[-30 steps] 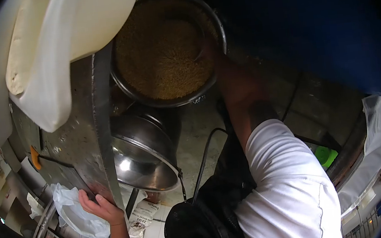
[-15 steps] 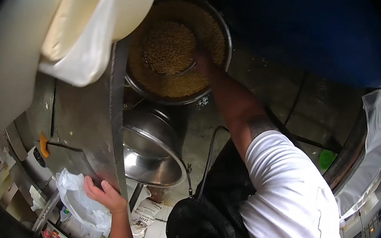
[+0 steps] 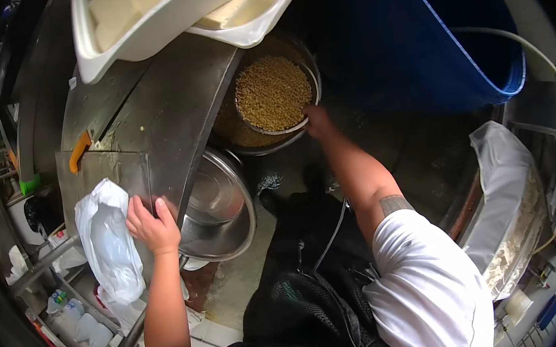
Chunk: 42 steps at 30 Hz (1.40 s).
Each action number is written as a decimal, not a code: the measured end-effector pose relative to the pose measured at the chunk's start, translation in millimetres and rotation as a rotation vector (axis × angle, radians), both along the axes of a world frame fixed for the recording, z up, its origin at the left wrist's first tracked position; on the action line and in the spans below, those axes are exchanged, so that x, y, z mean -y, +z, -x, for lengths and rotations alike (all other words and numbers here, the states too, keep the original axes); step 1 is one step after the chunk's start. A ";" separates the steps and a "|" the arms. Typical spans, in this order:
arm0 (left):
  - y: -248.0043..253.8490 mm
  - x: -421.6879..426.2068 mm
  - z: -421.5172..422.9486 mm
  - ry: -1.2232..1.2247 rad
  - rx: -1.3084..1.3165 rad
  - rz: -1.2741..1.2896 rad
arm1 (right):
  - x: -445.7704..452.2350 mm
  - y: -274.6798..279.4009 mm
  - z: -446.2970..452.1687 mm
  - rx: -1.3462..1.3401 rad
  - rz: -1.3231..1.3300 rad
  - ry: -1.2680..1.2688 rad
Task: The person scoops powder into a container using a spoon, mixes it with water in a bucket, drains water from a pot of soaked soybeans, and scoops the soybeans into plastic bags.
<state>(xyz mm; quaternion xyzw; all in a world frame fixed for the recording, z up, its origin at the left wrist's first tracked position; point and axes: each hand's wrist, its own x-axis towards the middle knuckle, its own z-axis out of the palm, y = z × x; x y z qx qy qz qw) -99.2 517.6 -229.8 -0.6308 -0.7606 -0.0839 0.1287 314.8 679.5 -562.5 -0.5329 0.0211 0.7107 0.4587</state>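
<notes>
My right hand [image 3: 316, 120] is closed on the rim of a round metal bowl [image 3: 287, 131] heaped with pale yellow beans [image 3: 274, 92] that look like soybeans. The bowl is over a larger steel basin [image 3: 269, 151], where more beans [image 3: 240, 134] show beside it. Part of the basin is hidden by the table and a white tub. My left hand [image 3: 155, 226] is open at the edge of the steel table [image 3: 170, 110], its fingers stretched out beside a white plastic bag [image 3: 110, 242]. Nothing shows in its palm.
White tubs [image 3: 160, 23] holding pale blocks jut over the table at the top. An orange-handled tool [image 3: 79, 152] lies on the table. Beneath its edge stands an empty steel bowl [image 3: 217, 210]. A large blue barrel [image 3: 414, 51] is at upper right, with a plastic-covered container [image 3: 504, 197] below it.
My right hand has raised the bean-filled bowl, whose rim now shows more plainly. My left hand stays by the table edge. The head view has shifted, bringing the blue barrel's opening into sight.
</notes>
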 end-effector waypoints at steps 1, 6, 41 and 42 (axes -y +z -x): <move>2.0 0.7 -1.2 0.020 0.000 0.004 | 8.3 11.7 -7.5 0.020 0.011 0.017; 6.6 4.3 1.0 0.064 0.014 -0.017 | 67.5 120.1 -51.5 0.140 -0.074 -0.042; 231.6 175.9 64.7 0.268 1.942 -0.865 | 148.7 533.1 403.3 1.365 -1.616 1.162; 224.5 175.1 72.1 0.309 2.002 -0.961 | 146.4 523.0 410.9 1.494 -1.696 1.274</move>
